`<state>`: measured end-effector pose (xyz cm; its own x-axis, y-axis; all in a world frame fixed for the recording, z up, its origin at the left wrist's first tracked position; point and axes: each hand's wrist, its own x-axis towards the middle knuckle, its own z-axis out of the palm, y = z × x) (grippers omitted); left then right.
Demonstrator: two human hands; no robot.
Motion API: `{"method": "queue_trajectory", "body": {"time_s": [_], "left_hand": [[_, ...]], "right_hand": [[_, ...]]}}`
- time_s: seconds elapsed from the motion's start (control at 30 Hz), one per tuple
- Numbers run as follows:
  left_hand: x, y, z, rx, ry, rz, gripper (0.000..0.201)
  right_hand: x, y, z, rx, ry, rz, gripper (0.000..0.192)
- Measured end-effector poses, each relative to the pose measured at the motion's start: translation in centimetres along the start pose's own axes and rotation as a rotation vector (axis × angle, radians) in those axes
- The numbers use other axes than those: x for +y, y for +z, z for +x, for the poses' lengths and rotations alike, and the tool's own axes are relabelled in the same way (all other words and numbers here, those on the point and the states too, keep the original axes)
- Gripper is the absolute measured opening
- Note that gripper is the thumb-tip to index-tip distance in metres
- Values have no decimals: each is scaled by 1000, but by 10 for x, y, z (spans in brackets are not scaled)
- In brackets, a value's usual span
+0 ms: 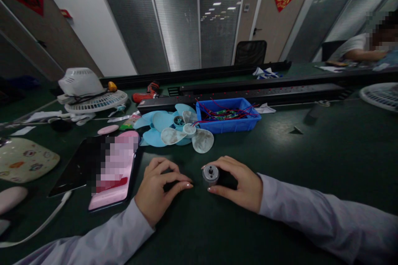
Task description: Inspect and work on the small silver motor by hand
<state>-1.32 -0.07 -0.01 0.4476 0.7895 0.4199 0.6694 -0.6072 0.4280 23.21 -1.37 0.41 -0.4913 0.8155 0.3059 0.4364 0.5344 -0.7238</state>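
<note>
Thumb and fingers of my right hand (238, 180) curl around a small silver motor (210, 174), which stands upright on the dark green table (199, 232). Its round top end, with a dark centre and small holes, faces up. To its left, my left hand (160, 188) is closed in a pinch, thumb and index tips together. Whatever lies between those tips, if anything, is too small to make out. Beyond my hands are blue fan blades (152, 128) and a greyish fan blade set (188, 132). A blue bin (230, 124) behind them holds red wires and green circuit boards.
Left of me lie a tablet (77, 165), a pink-screened device (120, 165) and a white cable (43, 223). A white fan (93, 97) and an orange drill (147, 93) stand farther back. Black rails (248, 95) cross the table. Another person (360, 47) sits at the far right.
</note>
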Motion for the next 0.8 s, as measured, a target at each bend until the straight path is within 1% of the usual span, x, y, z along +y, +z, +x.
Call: {"method": "queue_trajectory", "body": {"time_s": [0.07,0.2,0.27,0.37,0.43,0.57,0.63,0.7,0.8], "left_hand": [[-4,0,-4,-35,21,32,10],[-4,-3,-6,-42,6,45,32],[-4,-3,-7,-49,9,58,29],[-1,-4,-5,-29,49,50,14],[5,-4,0,28,61,12,11],[24,0,14,227,60,-70,10],[33,5,21,300,76,-112,10],[40,10,26,336,91,-149,9],[45,17,29,329,111,-190,10]], "right_hand": [[0,0,0,2,2,-2,36],[-1,-1,0,-4,10,0,37],[-1,-2,0,-9,13,0,36],[-2,-3,0,-14,10,0,36],[-2,-2,1,-12,7,0,35],[1,0,1,8,-14,-4,34],[2,1,1,15,-25,-2,33],[2,1,2,18,-31,-6,33],[2,1,2,18,-42,-16,29]]}}
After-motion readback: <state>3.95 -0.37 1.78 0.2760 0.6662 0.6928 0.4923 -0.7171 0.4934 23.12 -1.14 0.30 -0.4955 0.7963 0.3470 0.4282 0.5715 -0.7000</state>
